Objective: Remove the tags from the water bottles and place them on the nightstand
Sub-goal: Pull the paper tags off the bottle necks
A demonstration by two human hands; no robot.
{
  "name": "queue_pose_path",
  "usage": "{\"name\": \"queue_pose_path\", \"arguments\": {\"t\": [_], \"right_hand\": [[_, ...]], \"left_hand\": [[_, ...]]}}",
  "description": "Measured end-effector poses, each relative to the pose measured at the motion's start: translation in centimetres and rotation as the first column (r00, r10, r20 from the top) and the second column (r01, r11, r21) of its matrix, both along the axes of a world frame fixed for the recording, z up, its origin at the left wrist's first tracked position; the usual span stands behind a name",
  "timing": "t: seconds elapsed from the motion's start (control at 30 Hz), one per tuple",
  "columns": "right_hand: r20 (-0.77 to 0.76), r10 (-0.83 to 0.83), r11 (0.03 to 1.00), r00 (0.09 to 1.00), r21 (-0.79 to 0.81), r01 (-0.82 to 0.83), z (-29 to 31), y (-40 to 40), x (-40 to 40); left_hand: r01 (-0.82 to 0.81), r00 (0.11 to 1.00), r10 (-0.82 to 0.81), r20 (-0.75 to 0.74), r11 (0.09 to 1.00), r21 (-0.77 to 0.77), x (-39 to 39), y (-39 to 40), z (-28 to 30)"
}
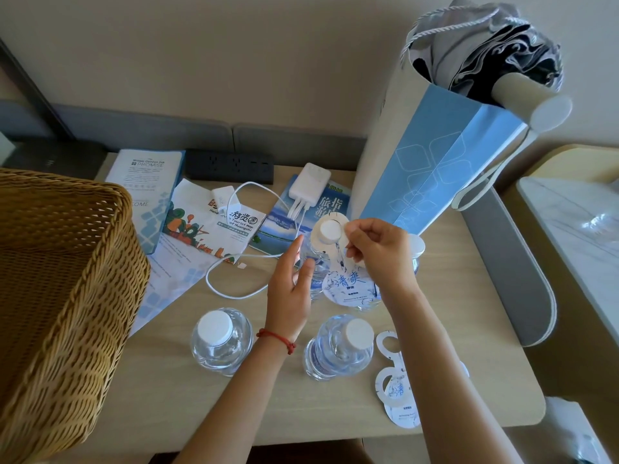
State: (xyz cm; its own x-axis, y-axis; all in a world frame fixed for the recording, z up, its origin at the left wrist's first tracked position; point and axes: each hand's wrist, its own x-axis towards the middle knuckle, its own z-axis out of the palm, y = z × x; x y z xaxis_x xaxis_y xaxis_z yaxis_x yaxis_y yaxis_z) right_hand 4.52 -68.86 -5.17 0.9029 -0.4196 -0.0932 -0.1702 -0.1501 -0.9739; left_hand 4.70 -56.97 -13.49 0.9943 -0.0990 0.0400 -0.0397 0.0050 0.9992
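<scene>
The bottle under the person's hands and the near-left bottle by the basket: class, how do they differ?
The bottle under the hands wears a tag round its neck, pinched by the right hand; the near-left bottle has none. The left hand steadies the first; the near-left bottle stands untouched. Both are clear, white-capped and upright on the nightstand.

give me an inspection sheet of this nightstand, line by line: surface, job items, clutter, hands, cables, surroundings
Surface: wooden nightstand, crowded.
Job's things: tagged bottle being worked; two untagged bottles in front; removed tags lying at right.
Clutter: brochures, power bank, wicker basket, paper bag holding an umbrella.
Hands: left hand open against the bottle; right hand pinches its tag.
Cables: white cable looped across the top.
Surroundings: wall power strip.
</scene>
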Motion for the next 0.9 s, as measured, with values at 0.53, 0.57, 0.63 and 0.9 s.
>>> {"name": "queue_pose_path", "arguments": {"t": [0.53,0.57,0.63,0.9], "right_hand": [[0.075,0.008,1.000,0.997,0.010,-0.008,1.4,0.1,-0.6],[0.081,0.004,1.000,0.997,0.012,-0.005,1.6,-0.1,-0.8],[0.093,-0.010,1.000,0.996,0.007,0.009,2.0,-0.4,-1.3],[0.170,-0.121,0.992,0.978,0.064,0.112,4.0,-2.2,-4.5]], "left_hand": [[-0.005,0.999,0.003,0.033,0.998,0.057,-0.2,0.2,0.0],[-0.019,0.999,0.016,0.036,0.997,0.071,-0.3,0.2,0.1],[-0.052,0.998,0.047,0.050,0.994,0.097,-0.5,0.3,0.5],[-0.096,0.954,-0.003,0.301,0.945,0.314,-1.8,1.6,3.7]]}}
